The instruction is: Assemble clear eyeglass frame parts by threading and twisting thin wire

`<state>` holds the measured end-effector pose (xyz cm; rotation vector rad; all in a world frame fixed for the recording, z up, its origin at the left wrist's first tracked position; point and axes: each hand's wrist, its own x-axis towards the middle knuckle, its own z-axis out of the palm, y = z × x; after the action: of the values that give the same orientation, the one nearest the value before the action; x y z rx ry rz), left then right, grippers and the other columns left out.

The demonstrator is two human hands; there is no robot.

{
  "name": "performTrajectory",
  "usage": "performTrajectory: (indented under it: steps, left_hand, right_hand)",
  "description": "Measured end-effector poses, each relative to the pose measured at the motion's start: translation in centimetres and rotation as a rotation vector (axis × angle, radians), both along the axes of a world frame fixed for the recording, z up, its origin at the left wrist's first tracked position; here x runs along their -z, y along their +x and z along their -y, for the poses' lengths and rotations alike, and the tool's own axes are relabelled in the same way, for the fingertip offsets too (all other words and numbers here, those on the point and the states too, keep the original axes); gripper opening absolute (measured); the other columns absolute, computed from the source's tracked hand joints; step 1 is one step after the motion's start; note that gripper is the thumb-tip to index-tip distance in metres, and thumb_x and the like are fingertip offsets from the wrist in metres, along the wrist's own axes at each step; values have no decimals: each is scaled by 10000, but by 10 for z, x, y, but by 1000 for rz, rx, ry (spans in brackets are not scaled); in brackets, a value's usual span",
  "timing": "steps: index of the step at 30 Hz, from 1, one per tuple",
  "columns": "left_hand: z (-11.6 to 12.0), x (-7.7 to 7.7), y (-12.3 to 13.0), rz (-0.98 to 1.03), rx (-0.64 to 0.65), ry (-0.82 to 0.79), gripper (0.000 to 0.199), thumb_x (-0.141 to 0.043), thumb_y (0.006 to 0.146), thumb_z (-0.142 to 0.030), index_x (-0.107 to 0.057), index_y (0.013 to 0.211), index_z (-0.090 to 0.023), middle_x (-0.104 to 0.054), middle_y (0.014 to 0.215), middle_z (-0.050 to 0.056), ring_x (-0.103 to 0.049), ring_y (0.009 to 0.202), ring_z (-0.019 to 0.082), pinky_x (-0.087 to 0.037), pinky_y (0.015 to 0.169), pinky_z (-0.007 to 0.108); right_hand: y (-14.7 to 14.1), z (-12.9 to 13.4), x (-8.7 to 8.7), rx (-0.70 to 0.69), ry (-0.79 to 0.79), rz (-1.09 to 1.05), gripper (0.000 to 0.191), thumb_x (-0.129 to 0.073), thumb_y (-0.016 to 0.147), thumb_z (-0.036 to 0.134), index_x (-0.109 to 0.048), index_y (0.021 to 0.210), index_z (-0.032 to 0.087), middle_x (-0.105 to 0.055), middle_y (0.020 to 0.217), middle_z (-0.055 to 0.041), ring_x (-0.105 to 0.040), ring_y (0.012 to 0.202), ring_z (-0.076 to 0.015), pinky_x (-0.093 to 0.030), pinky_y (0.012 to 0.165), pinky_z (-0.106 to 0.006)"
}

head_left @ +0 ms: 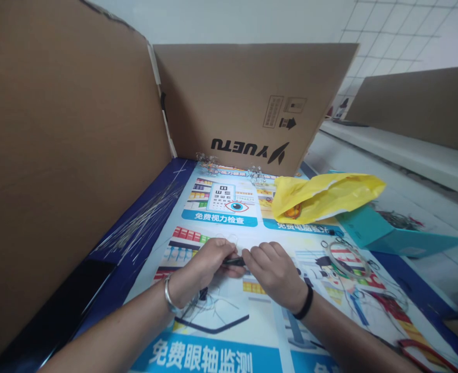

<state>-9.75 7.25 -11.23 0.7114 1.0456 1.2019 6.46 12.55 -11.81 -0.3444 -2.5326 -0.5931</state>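
Head view: Two Hands Meet Over a Slim Dark Piece

A person's left hand (209,259) pinches a slim dark piece (232,261) between thumb and fingers, while the right hand (273,272) clasps its other end in curled fingers, above the middle of a printed sheet (262,329). What the piece is cannot be told, as the fingers hide much of it.

The grip looks small: uneven pressure or a twist from either side could make the piece slip or bend. Fine loose wire (203,295) under the left wrist might snag on the silver bracelet (169,296) if that arm draws back. At near right, a red-handled tool (417,344) lies close to the right forearm, which could knock it on a sideways sweep.

The sheet, bright with eye-chart artwork and Chinese lettering, covers much of a blue tabletop (170,181). Thin straight rods (139,217) fan out at left; a pale coil (368,269) lies at right. Beyond it, a yellow bag (326,194) rests against a teal box (369,228) holding a dark tangle. Cardboard panels (221,88) wall off the left and far sides, with a pale ledge (408,155) at far right and a grid-lined wall (392,26) behind.
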Motion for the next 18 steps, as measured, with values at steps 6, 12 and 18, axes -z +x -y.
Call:
performTrajectory:
  steps: [6, 12, 18]
  left_hand:
    - [-1, 4, -1, 21, 24, 21, 345, -640, 681, -290, -360, 517, -172, -307, 493, -78, -322, 423, 43, -295, 395, 187]
    - [-3, 5, -2, -105, -82, -17, 270, -603, 709, -382, -474, 624, -160, -508, 555, -28, -505, 455, 104, -420, 458, 249]
    - [-5, 11, -8, -505, -79, 131, 184, -481, 794, -325, -512, 673, -189, -636, 655, 9, -597, 620, 155, -450, 561, 258]
  right_hand:
    - [0, 1, -1, 12, -31, 28, 174, -416, 888, 136, -590, 896, 134, -509, 691, -34, -421, 673, -166, -286, 615, -332]
    - [0, 1, 1, 47, -80, 54, 181, -404, 875, 103, -578, 847, 145, -493, 688, -36, -403, 664, -168, -278, 617, -330]
    - [-2, 5, 6, 161, -211, 121, 132, -483, 807, 68, -543, 749, 170, -526, 680, -32, -446, 658, -180, -288, 609, -322]
